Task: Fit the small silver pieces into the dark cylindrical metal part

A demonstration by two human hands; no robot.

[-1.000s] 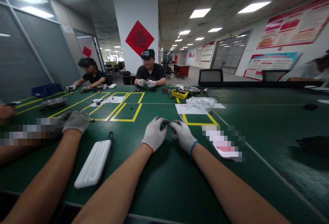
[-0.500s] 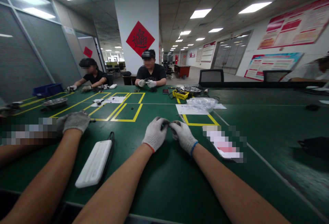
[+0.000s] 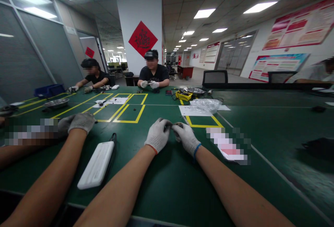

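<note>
Head view: your gloved left hand (image 3: 157, 137) and right hand (image 3: 186, 137) meet, fingertips pinching small dark part (image 3: 171, 125) between them above green table (image 3: 167, 181); white case (image 3: 96, 165) lies well left.

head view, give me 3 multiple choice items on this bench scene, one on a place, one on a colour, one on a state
1. Where does the white case lie?
A. on the green table, to the left of the left hand
B. inside a yellow-taped box
C. on the chair

2. What colour is the cuff edge of the right hand's glove?
A. green
B. blue
C. yellow

3. How do the person's two hands stand?
A. flat on the table and far apart
B. raised overhead
C. brought together, fingertips pinching a small dark part

Key: 1 A, the case rests on bare green surface beside the left forearm. 2 B, a blue band rims the wrist of the right hand, while the left hand has an orange one. 3 C, both gloved hands meet over the small dark part, which is too small to identify.
</note>
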